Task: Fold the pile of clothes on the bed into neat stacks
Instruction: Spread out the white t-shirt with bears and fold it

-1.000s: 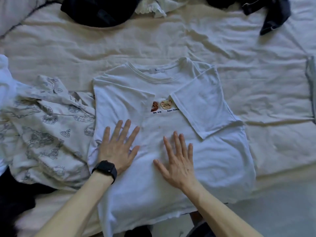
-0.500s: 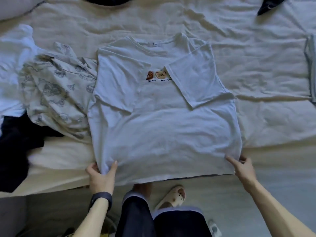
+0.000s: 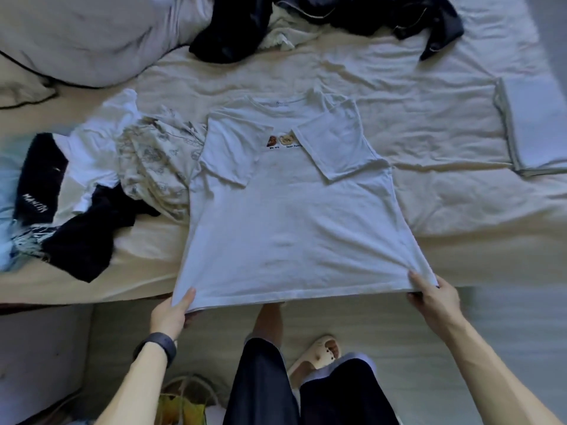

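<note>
White T-shirt [image 3: 288, 228] lies face up on the bed [image 3: 429, 124], collar at the far end from both grips and both short sleeves turned in over the chest, a small bear print showing between them. The left grip [image 3: 170, 314] pinches the hem's left corner, thumb on top of the cloth and fingers underneath; a dark wristband [image 3: 159, 348] circles the wrist behind it. The right grip [image 3: 432, 299] grasps the hem's right corner the same way, thumb on top. Between the two grips the hem is drawn taut and hangs just past the mattress edge, over the floor [image 3: 383, 332].

Beyond the left grip, a crumpled patterned garment [image 3: 153, 167] touches the shirt's left side. Further out to that side, a white top [image 3: 92, 142] and dark clothes [image 3: 89, 237] lie tangled together. Far beyond both grips, at the head of the bed, more dark clothing [image 3: 245, 26] is heaped beside a pale pillow [image 3: 92, 35]. Well beyond the right grip and out to its side, a folded pale item [image 3: 534, 130] lies flat on the sheet.

Nearer than the grips, the person's dark shorts and a cream slipper [image 3: 319, 354] show on the floor.
</note>
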A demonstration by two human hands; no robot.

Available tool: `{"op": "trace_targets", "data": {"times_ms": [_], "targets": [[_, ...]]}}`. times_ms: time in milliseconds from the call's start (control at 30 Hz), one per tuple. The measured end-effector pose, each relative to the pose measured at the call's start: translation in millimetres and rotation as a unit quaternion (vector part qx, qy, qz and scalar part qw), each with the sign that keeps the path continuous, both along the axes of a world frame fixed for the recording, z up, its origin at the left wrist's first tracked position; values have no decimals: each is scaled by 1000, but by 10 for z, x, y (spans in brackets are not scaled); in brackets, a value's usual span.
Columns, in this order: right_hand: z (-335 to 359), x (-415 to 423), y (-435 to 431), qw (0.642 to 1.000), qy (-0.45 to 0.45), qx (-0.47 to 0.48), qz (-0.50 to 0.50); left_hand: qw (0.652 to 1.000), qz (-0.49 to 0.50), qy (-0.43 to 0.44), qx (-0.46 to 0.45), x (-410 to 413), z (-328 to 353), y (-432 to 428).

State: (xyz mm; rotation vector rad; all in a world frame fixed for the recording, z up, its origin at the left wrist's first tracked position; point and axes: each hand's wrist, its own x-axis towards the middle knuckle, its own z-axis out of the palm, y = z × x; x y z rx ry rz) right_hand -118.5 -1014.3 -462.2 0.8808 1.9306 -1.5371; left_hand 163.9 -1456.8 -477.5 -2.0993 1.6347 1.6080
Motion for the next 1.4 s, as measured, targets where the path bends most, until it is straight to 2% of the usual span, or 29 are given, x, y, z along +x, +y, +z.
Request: {"op": "trace_targets", "data": {"times_ms": [167, 433, 667, 833, 1067, 1233, 1400], "targets": [[630, 5, -90, 996, 36, -39, -66, 997, 58, 59, -3, -42, 607, 117], [1331, 207, 149, 987, 96, 5, -129, 996, 77, 43, -6, 321, 1139, 550], [1301, 876, 473, 991, 11, 60, -123, 994, 105, 7, 40, 839, 1096, 1029], [1229, 1139, 505, 992, -26, 67, -107, 995, 93, -9, 42, 898, 1152, 1028], [1311, 609, 305, 990, 4, 62, -128, 998, 33, -42, 24, 525, 1253, 494], [1380, -91, -55, 988, 32, 61, -136, 998, 37, 42, 17, -90, 1389, 4], [1343, -819, -632, 985, 36, 49, -159, 995, 62, 61, 49, -888, 1336, -566]]}}
